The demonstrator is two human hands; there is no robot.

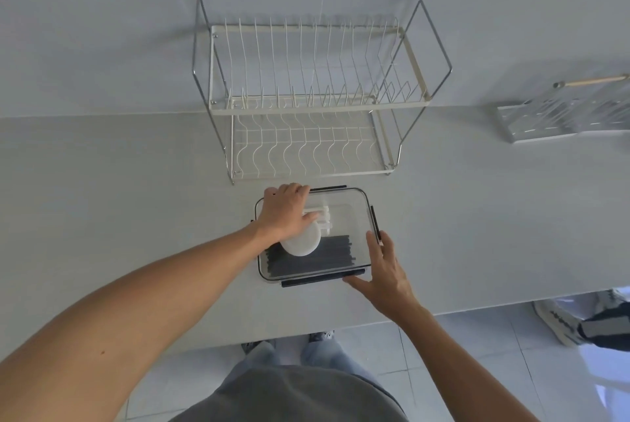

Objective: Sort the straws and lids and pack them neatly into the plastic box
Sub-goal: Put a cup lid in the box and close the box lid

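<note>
A clear plastic box [359, 205] with dark clip edges stands on the white counter in front of me. Several dark straws [327, 256] lie side by side along its near half, and white straws [325, 217] lie in the far half. My left hand [284, 212] reaches into the box from the left and holds a round white lid [303, 242] over the straws. My right hand [385, 268] rests against the box's near right corner, fingers spread along its rim and side clip.
A two-tier white wire dish rack [306, 104] stands just behind the box. A clear holder with a wooden handle [562, 114] sits at the far right. The counter's front edge is near my body; another person's shoe [559, 322] shows on the floor at right.
</note>
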